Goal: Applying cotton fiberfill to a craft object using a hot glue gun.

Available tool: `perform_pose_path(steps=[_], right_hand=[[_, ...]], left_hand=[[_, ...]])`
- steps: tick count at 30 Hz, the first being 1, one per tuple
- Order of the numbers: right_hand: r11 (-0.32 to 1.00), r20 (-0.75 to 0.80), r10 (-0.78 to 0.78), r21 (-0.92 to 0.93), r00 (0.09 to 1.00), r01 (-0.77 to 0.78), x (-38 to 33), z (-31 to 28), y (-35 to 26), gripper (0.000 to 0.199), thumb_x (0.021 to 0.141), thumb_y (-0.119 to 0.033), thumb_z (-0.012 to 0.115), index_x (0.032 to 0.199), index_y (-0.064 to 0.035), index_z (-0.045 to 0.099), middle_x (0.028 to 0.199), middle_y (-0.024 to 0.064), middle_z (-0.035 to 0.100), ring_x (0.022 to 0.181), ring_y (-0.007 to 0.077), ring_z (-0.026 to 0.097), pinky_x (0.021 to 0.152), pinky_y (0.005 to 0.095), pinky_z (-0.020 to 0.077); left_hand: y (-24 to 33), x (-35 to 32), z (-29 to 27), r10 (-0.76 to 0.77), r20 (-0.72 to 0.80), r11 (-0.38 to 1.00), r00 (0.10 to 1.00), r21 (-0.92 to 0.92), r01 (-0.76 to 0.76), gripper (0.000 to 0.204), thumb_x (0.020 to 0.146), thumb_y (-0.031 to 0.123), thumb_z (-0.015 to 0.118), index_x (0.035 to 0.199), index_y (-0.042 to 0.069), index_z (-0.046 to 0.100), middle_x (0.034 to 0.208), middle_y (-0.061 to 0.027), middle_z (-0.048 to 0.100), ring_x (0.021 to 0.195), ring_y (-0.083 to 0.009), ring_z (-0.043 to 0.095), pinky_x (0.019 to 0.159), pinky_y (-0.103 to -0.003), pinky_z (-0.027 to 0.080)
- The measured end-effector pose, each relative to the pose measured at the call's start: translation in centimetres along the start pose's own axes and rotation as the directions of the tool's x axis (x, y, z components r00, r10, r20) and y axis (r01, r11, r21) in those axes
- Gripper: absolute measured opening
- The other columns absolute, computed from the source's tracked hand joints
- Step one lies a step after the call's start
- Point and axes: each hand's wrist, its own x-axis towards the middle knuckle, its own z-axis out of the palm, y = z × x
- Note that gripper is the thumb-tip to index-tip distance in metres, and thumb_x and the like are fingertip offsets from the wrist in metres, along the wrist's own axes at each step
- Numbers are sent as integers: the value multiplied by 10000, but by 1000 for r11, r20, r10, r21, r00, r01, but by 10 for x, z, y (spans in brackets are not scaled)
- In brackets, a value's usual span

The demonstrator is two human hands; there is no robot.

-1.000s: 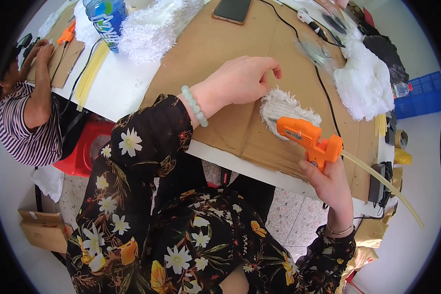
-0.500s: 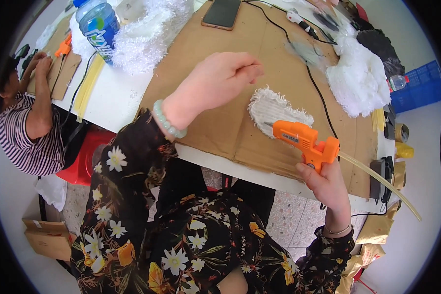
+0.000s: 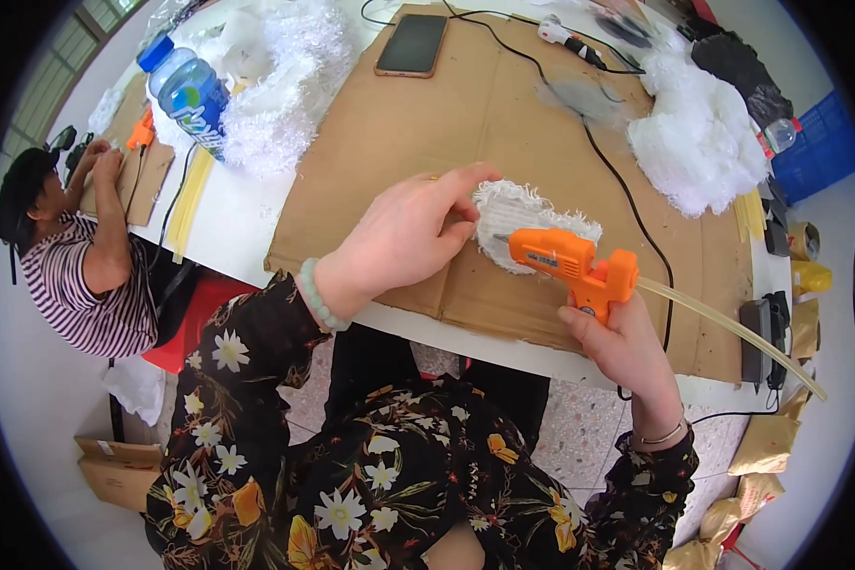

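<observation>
An orange hot glue gun (image 3: 556,255) is gripped in my right hand (image 3: 622,347), its nozzle pointing left over a white fringed fabric piece (image 3: 513,214). A long translucent glue stick (image 3: 731,325) trails out of the gun's back end. The fabric piece lies flat on brown cardboard, partly covered by the gun. My left hand (image 3: 408,233) is at the fabric's left edge with thumb and forefinger apart, holding nothing. Whether its fingertips touch the fabric, I cannot tell.
A phone (image 3: 412,46) lies on the cardboard (image 3: 389,133). White fluffy material (image 3: 698,147) is heaped at right. A blue-labelled bottle (image 3: 190,100) stands at left. A black cable (image 3: 608,166) crosses the cardboard. Another person (image 3: 85,256) sits at the far left.
My left hand has come down and nearer to the fabric's left edge, and its thumb and forefinger have spread. The glue gun stays over the fabric. The whole view has shifted slightly.
</observation>
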Motion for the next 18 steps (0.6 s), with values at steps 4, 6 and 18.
perform_pose_path(steps=[4,6,18], right_hand=[[975,-39,51,220,998,-41,-8,-4,-7,230,824,-67,608,1016,-32,486,782,-5,503,618,47,471,529,206,396],[944,-81,66,328,995,-36,-11,-5,-2,238,824,-65,604,1027,-32,484,811,5,510,650,58,491,558,215,413],[849,-183,69,527,981,38,-29,-18,20,282,813,-130,615,1033,-11,485,813,37,524,669,131,551,633,270,458]], left_hand=[[0,3,7,-51,8,987,999,-151,52,439,779,10,567,1203,104,509,819,-82,650,799,-274,608,724,-384,480],[0,4,9,-58,-11,984,998,-170,55,425,781,-10,554,1189,105,522,811,-81,653,772,-276,608,737,-382,479],[17,19,10,401,161,781,902,454,-429,530,727,28,631,1232,120,497,800,-85,599,833,-272,577,772,-378,462]])
